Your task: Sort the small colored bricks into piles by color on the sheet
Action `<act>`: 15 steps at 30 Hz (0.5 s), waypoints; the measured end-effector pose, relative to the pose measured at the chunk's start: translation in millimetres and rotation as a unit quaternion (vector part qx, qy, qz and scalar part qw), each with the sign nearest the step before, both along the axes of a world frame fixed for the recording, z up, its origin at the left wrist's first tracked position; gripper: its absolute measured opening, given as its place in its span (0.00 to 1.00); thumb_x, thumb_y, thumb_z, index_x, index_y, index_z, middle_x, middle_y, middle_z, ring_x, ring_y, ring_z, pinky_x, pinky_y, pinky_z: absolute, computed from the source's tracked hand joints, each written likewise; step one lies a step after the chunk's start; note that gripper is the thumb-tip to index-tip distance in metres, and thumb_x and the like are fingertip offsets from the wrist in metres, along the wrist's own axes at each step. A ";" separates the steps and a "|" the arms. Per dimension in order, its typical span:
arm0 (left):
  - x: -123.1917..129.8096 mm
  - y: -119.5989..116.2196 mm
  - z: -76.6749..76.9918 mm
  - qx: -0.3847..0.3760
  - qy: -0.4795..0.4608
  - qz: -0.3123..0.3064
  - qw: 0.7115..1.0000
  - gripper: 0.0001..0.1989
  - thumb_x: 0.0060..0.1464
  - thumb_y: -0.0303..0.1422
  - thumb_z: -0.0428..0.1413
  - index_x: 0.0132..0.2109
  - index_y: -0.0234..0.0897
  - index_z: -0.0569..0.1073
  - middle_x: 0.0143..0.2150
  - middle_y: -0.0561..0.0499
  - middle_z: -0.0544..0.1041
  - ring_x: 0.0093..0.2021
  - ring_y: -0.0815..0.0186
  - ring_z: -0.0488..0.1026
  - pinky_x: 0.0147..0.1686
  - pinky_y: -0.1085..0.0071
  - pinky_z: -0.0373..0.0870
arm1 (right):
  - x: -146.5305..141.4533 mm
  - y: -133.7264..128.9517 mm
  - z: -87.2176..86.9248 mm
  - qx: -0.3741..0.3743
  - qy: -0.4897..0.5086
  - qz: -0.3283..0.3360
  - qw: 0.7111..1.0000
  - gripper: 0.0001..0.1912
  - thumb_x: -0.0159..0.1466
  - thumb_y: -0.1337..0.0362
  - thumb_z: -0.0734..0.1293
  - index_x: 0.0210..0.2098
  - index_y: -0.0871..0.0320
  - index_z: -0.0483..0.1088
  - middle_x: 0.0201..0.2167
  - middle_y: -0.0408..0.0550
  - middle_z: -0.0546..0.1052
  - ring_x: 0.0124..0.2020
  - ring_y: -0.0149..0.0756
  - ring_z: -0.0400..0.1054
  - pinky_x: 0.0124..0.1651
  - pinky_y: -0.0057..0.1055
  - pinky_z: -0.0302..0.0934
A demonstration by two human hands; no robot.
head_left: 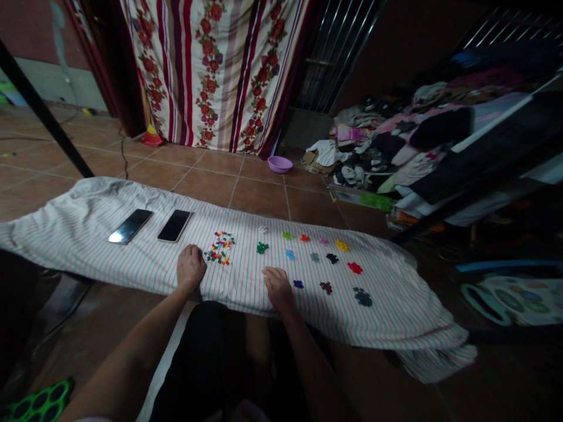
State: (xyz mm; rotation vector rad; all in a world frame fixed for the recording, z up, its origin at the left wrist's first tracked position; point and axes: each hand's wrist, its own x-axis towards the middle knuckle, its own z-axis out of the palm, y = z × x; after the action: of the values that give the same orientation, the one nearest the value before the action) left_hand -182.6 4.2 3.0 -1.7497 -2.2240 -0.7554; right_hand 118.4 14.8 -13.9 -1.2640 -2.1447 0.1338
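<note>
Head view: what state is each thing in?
Left hand: resting, palm down
Right hand: resting, fingers extended
Left phone: flat, glare on screen
Right phone: flat, screen dark
Mixed pieces: loose, colours jumbled
Single-colour piles: separated
Striped cloth: spread, wrinkled
Curtain: hanging
Basin: upright
Clothes: heaped

- Floor (pixel 215 181): brown tiles, pale joints, running beneath everything.
- Curtain (pixel 226 70): floral, striped, hanging at the back.
- Wall (pixel 30 70), left: reddish above, grey-green below.
- Metal bars (pixel 336 47): standing upright beside the curtain.
- Broom (pixel 152 136), red and yellow: leaning near the curtain.
- Basin (pixel 280 164), purple: sitting on the tiles.
- Clothes (pixel 369 146), heaped: lying at right.
- Light: dim, leaving the corners sinking into shadow.
</note>
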 end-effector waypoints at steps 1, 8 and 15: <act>0.1 0.0 0.1 0.000 0.000 0.000 1.000 0.08 0.55 0.25 0.46 0.37 0.38 0.69 0.37 0.43 0.72 0.40 0.56 0.68 0.43 0.60 0.63 | 0.1 0.4 -0.6 0.002 0.000 0.001 1.000 0.16 0.66 0.69 0.57 0.42 0.57 0.77 0.43 0.53 0.79 0.46 0.42 0.68 0.53 0.44 0.64; 0.6 -0.5 0.2 0.004 0.001 -0.002 1.000 0.08 0.56 0.25 0.44 0.36 0.38 0.67 0.36 0.43 0.71 0.40 0.56 0.68 0.43 0.62 0.63 | -0.5 1.1 0.0 0.010 -0.001 0.002 1.000 0.14 0.67 0.66 0.60 0.41 0.57 0.77 0.43 0.52 0.79 0.48 0.42 0.67 0.53 0.42 0.63; 0.4 0.0 0.2 0.004 -0.008 -0.001 1.000 0.08 0.55 0.24 0.45 0.37 0.37 0.67 0.36 0.43 0.71 0.40 0.56 0.67 0.42 0.62 0.63 | -6.4 0.4 1.7 0.021 0.005 -0.019 1.000 0.13 0.67 0.65 0.61 0.40 0.56 0.77 0.43 0.51 0.79 0.49 0.42 0.67 0.52 0.42 0.61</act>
State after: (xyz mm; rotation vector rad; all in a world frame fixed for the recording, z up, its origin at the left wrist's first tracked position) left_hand -182.2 4.2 3.2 -1.7487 -2.2271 -0.7790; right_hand 111.9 15.2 -12.3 -1.2760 -2.1028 0.0787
